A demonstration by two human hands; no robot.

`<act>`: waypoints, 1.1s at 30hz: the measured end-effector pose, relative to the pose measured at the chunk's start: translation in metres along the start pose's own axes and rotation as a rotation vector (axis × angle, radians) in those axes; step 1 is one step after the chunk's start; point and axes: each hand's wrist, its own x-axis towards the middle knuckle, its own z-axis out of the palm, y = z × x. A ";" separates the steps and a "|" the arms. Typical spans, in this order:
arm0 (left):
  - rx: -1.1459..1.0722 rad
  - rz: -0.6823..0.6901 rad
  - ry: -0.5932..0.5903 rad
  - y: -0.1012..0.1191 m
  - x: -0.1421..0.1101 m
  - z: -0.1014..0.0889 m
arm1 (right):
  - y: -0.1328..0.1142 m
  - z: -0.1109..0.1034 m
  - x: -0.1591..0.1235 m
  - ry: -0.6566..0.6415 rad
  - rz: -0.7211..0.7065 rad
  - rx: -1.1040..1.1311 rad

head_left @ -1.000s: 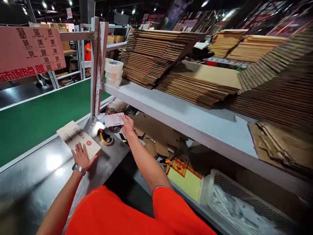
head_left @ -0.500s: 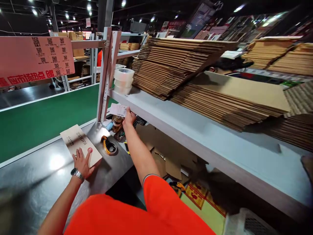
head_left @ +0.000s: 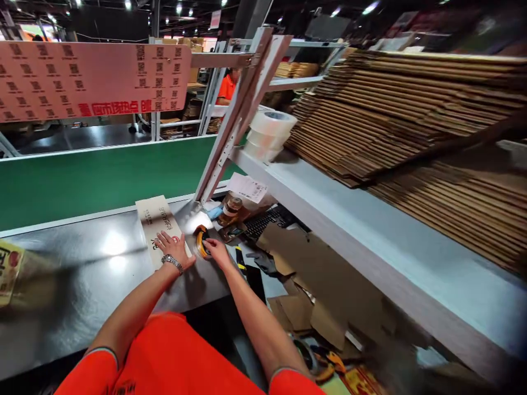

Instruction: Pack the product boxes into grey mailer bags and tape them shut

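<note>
Left hand (head_left: 176, 253) lies open on the box (head_left: 154, 214) by the table's (head_left: 99, 291) back edge, with room at its left, and right hand (head_left: 218, 253) touches the tape (head_left: 201, 240), its grip I can't tell.

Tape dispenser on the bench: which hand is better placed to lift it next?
Probably the right hand: its fingers are at the tape dispenser, while the left hand is spread on the pale box.

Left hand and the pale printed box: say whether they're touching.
Touching. The head view shows the left hand laid on the pale printed box, fingers spread across its top.
</note>
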 end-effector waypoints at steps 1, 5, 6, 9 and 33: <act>-0.001 0.018 -0.008 -0.006 -0.004 -0.001 | 0.008 0.005 -0.009 -0.014 0.025 -0.011; -0.002 0.151 -0.070 -0.051 -0.029 -0.007 | 0.024 0.012 -0.030 -0.066 0.082 -0.040; 0.002 0.201 -0.080 -0.069 -0.037 -0.010 | 0.026 0.012 -0.031 -0.074 0.090 -0.046; 0.002 0.366 -0.133 -0.135 -0.065 -0.024 | 0.027 0.018 -0.032 -0.097 0.102 -0.047; -0.517 -0.175 0.052 -0.291 -0.070 -0.033 | 0.012 0.093 -0.186 0.113 0.097 0.017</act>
